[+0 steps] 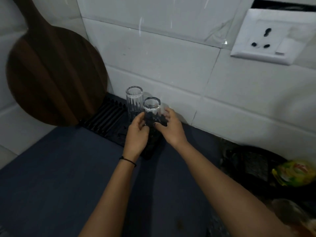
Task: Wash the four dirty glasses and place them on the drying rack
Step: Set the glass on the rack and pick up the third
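Head view: we look down at a kitchen corner with two arms reaching out.
Wall [153,48]: big white tiles go all the way across the back.
Counter [59,177]: a dark blue top. It fills the bottom of the view.
Chopping board [56,76]: round, brown and made of wood. It leans on the wall at the left, with its bottom edge by the rack.
Drying rack [106,117]: black with long ribs. It lies flat on the counter, tight in the corner by the wall.
Wall socket [273,36]: white, high up on the right, well away from the rack.
Packet [294,173]: yellow and green, at the far right edge. It is too blurry to read.
Left hand [136,135]: its fingers curl round the left side of the front glass, low down.
Right hand [171,127]: its thumb is on the near side and its fingers wrap round the back, so it holds the same glass.
Front glass [152,108]: clear, upside down, over the right end of the rack. The hands hide its rim, so I cannot tell if it is down on the rack yet.
Back glass [134,101]: clear with ribs, upside down on the rack, just beside the front glass.
Step now: it looks like the second glass is being put on the rack. The other two are not in view.
Next move: I think both hands must let go slowly so the front glass stands by itself and does not bump the back glass. Wet glass is slippery.
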